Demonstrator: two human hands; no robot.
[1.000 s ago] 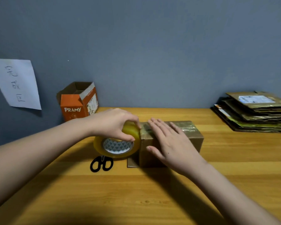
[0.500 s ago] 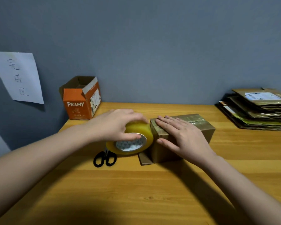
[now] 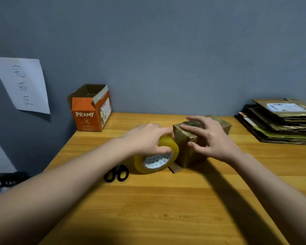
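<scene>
Tape roll (image 3: 157, 157) stands on edge against the left end of the cardboard box (image 3: 191, 151), touching it, core facing me. My left hand (image 3: 147, 137) grips the roll from above, fingers curled over its rim. My right hand (image 3: 211, 137) lies spread on the box top, fingers fairly straight and pressing, thumb on the near face. The box's long axis runs from the roll away to the far right. I'd guess the next move is to take tape down the left end, then cut it. Scissors (image 3: 116, 173) lie on the surface (image 3: 166, 209) left of the box, just past the roll, nearer my left hand.
</scene>
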